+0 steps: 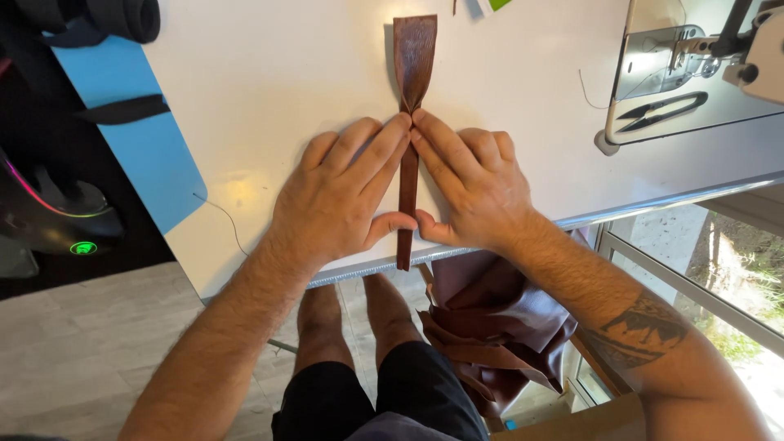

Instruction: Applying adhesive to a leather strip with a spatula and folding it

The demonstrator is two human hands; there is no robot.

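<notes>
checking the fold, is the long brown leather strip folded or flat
Partly folded: the long brown leather strip is narrow and creased between the left hand and right hand, but spreads wide and flat beyond the fingertips.

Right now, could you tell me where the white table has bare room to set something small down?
The white table is bare left of the brown leather strip, up to the blue mat. Another free patch lies between the strip and the sewing machine. The near edge is crowded: left hand and right hand press the strip.

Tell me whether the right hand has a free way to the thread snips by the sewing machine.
Probably yes: bare white table lies between the right hand and the thread snips, though that hand presses the brown strip.
</notes>
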